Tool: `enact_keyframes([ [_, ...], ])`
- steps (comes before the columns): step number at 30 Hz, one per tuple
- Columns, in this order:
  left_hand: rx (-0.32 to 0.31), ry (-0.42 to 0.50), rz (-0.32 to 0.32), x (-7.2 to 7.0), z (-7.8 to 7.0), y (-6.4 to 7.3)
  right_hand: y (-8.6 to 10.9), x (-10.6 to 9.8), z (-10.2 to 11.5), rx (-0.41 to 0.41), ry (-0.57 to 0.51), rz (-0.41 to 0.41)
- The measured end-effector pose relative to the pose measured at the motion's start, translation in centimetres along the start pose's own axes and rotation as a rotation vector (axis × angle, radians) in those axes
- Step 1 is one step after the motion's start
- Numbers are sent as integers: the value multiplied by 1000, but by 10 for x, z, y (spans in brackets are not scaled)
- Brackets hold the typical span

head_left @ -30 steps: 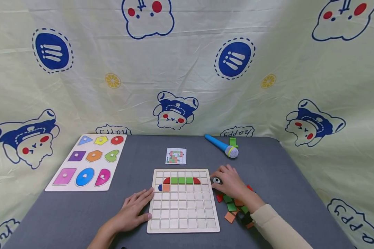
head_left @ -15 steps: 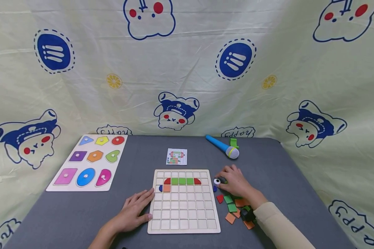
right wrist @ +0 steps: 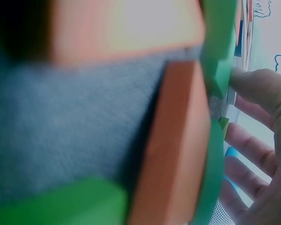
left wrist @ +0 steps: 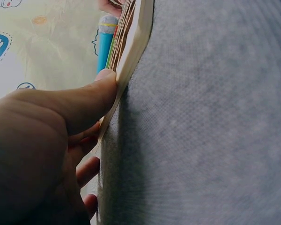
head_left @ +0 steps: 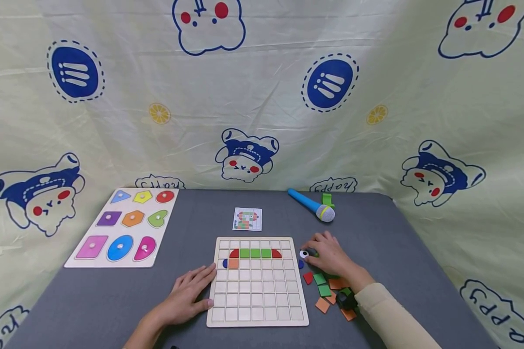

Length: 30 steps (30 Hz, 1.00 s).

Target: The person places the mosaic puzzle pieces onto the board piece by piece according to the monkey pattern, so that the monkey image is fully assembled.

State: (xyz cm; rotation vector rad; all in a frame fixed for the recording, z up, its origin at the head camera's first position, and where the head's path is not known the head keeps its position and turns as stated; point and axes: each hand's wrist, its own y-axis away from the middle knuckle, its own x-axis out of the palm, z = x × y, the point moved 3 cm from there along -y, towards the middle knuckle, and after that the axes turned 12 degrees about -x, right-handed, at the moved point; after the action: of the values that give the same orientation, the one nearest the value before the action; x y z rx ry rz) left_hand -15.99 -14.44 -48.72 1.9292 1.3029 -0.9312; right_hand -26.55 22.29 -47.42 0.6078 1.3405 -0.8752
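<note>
The left hand [head_left: 189, 294] rests flat beside the white grid board [head_left: 255, 325], its fingertips and thumb touching the left edge. In the left wrist view the thumb [left wrist: 91, 101] presses on the board's side. Red, green, orange and blue tiles fill part of the upper rows. Just off the board's right edge, the right hand [head_left: 329, 254] pinches a white eye tile [head_left: 304, 254] with a black dot between thumb and index finger. A dark blue tile [head_left: 301, 264] lies below those fingertips. Blurred blocks hide the thumb tip in the right wrist view.
Several loose green and orange tiles [head_left: 322, 305] lie under the right forearm, along with a red tile [head_left: 308, 277]. A pattern card [head_left: 247, 219] sits behind the board. A blue toy microphone [head_left: 306, 202] lies at back right, a shape puzzle [head_left: 80, 263] at left.
The right hand has shifted slightly right, away from the board's edge, uncovering the dark blue tile. It has held still over the last half second. The left hand stays put.
</note>
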Motion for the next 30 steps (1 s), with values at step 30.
enact_keyframes([
  [30, -1, -8, 1, -1, 0, 0, -24, -6, 83, -183, -74, -143],
])
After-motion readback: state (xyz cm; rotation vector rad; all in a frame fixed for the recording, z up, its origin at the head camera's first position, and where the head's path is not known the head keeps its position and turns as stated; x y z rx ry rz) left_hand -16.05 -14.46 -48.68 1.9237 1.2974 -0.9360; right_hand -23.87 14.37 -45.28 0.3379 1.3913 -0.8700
